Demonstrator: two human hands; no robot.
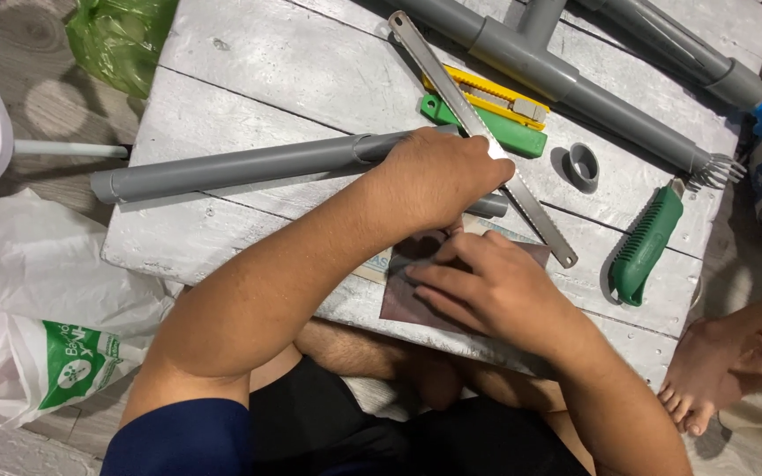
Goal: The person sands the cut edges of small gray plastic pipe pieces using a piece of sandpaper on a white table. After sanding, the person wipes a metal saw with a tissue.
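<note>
While the left hand (438, 176) clenches a grey pipe (240, 165) on the white tabletop (257, 70), the right hand (496, 286) presses flat, released, on brown sandpaper (403, 304); a hacksaw blade (478, 123) lies alongside.

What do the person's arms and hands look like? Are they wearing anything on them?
Both hands, the left hand and the right hand, are bare: no gloves, rings or watch show. The forearms are bare too. A dark blue short sleeve covers the upper left arm. The fingers have short nails.
</note>
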